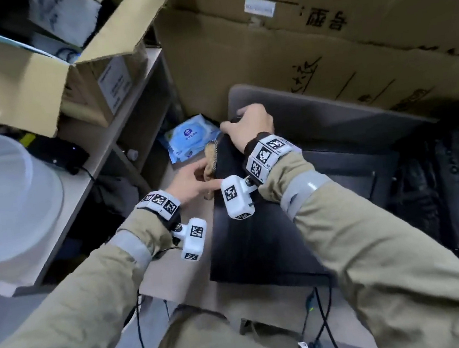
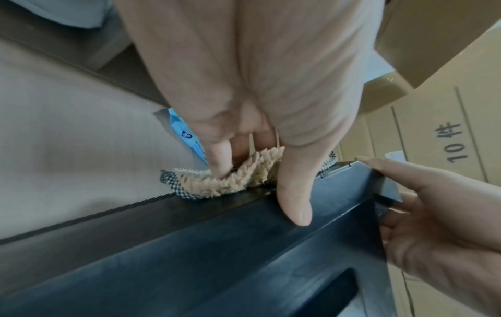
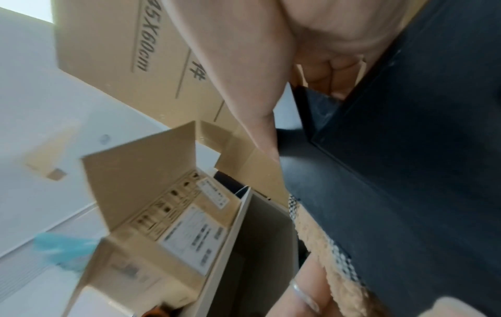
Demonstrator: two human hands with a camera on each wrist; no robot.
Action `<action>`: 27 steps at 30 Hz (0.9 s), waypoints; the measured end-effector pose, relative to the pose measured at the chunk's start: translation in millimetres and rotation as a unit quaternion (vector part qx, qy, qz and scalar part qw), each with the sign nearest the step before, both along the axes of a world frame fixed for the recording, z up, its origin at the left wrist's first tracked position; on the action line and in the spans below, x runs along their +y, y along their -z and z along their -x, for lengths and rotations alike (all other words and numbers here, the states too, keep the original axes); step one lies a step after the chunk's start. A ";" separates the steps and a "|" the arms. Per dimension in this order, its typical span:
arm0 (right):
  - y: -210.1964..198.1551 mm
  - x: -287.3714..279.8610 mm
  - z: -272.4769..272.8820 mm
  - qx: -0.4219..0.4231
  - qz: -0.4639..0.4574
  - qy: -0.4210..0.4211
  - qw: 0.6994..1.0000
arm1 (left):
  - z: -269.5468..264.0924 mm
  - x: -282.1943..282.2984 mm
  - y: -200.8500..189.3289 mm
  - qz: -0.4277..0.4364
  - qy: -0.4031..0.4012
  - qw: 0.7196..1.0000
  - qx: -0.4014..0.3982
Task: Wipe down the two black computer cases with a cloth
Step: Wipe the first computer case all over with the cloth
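Note:
A black computer case (image 1: pixel 257 228) lies in front of me, with a second dark case (image 1: pixel 429 179) just to its right. A fuzzy tan cloth (image 1: pixel 211 158) with a checked edge is bunched in my left hand (image 1: pixel 208 176) against the near case's left side. In the left wrist view the fingers (image 2: pixel 219 158) dig into the cloth (image 2: pixel 230 178) while the thumb lies on the case's top face (image 2: pixel 244 257). My right hand (image 1: pixel 240 119) curls over the case's far corner and grips it. The right wrist view shows that corner (image 3: pixel 406 171) and the cloth (image 3: pixel 325 246) below.
Large cardboard boxes (image 1: pixel 308 50) stand close behind the cases. A blue pack of wet wipes (image 1: pixel 190 138) lies beyond the cloth. A shelf (image 1: pixel 119 123) on the left carries an open box (image 1: pixel 25 77), and a white tub (image 1: pixel 11 198) stands beside it. Cables (image 1: pixel 319 321) trail near my knees.

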State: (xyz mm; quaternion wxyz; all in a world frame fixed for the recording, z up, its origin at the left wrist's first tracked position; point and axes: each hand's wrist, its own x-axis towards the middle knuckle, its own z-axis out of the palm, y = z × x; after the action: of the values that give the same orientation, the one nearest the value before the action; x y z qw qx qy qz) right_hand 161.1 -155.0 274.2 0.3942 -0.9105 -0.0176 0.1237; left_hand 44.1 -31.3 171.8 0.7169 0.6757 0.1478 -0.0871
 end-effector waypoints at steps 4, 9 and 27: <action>-10.8 -4.3 42.1 -0.045 -0.005 -0.032 0.998 | 36.5 -12.8 -10.2 0.016 -0.038 0.999 -0.034; -20.6 -15.0 82.9 -0.054 -0.004 -0.046 0.997 | 65.6 -24.8 -9.6 0.059 -0.030 0.997 -0.025; -56.4 -44.9 179.9 0.078 0.158 -0.023 0.984 | 63.8 -29.1 -18.5 0.097 -0.019 0.994 0.052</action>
State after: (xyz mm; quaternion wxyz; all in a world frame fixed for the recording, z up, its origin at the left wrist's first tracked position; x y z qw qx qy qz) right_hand -18.8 -199.9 330.6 0.2423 -0.9483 0.0122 0.2045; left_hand -19.8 -60.5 190.4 0.7723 0.5943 0.1883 -0.1221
